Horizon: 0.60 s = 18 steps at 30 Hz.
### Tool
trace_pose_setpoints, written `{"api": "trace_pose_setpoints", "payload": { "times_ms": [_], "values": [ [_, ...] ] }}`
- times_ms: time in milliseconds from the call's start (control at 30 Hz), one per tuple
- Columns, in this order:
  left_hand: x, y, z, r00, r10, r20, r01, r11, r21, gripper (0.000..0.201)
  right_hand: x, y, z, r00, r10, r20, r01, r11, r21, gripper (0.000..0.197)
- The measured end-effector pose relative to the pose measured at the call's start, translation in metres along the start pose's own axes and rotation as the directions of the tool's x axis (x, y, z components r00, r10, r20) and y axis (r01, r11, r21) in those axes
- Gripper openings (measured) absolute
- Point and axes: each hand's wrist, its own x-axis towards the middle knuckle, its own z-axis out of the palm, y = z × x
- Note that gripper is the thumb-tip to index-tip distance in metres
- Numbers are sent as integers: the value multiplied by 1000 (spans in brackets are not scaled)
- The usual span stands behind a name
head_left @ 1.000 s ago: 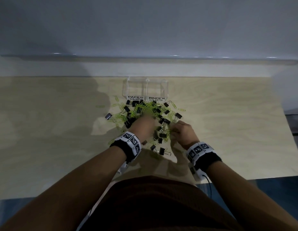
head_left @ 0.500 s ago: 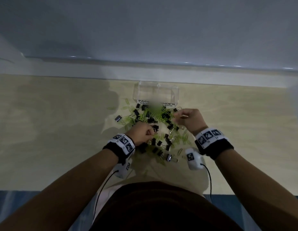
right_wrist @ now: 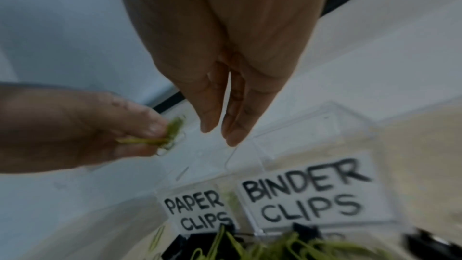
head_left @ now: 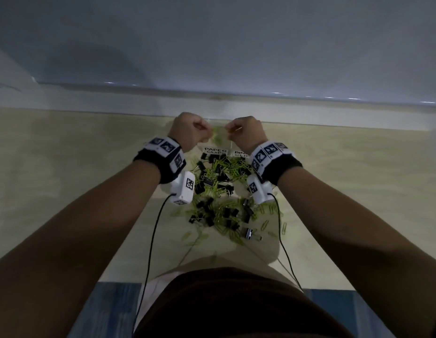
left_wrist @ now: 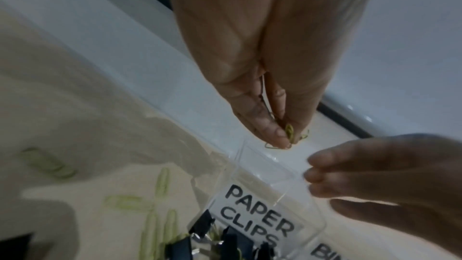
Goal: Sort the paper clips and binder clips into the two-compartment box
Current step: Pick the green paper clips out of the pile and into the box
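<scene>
A clear two-compartment box [right_wrist: 315, 129] stands at the back of the table, labelled PAPER CLIPS [head_left: 215, 152] on the left and BINDER CLIPS [right_wrist: 307, 191] on the right. My left hand [head_left: 209, 134] hovers over the paper-clip compartment [left_wrist: 270, 163] and pinches a few green paper clips [left_wrist: 290, 133] between thumb and fingertips. My right hand [head_left: 229, 132] hangs beside it over the box. Its fingers [right_wrist: 235, 126] point straight down with nothing between them. The mixed pile [head_left: 221, 191] of green paper clips and black binder clips lies in front of the box.
Stray green paper clips [head_left: 284, 228] lie scattered right of the pile, others to the left [left_wrist: 162, 183]. A larger binder clip [head_left: 248, 233] sits at the pile's near edge. Wrist-camera cables [head_left: 153, 240] hang down from both wrists. A wall ledge [head_left: 236, 103] runs behind the box.
Both hands rose from the pile and moved forward over the box. The left hand carried green paper clips with it. The head view tilted downward.
</scene>
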Motion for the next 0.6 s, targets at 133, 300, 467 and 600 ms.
{"api": "trace_pose_setpoints", "payload": {
  "times_ms": [133, 300, 467, 600],
  "values": [
    [17, 1, 27, 994, 75, 79, -99, 927, 362, 9, -46, 38, -32, 999, -34, -37, 33, 999, -37, 14],
    [-10, -7, 50, 949, 258, 180, -313, 721, 618, 11, -120, 113, -53, 998, 60, 25, -54, 974, -219, 27],
    [-77, -26, 74, 826, 177, 536, -484, 709, 512, 16, -169, 151, -44, 997, 79, -8, -79, 972, -221, 30],
    [-101, -42, 90, 813, 50, 580, -453, 680, 576, 32, -178, 138, -20, 1000, -3, 24, 10, 951, -308, 45]
  ]
}}
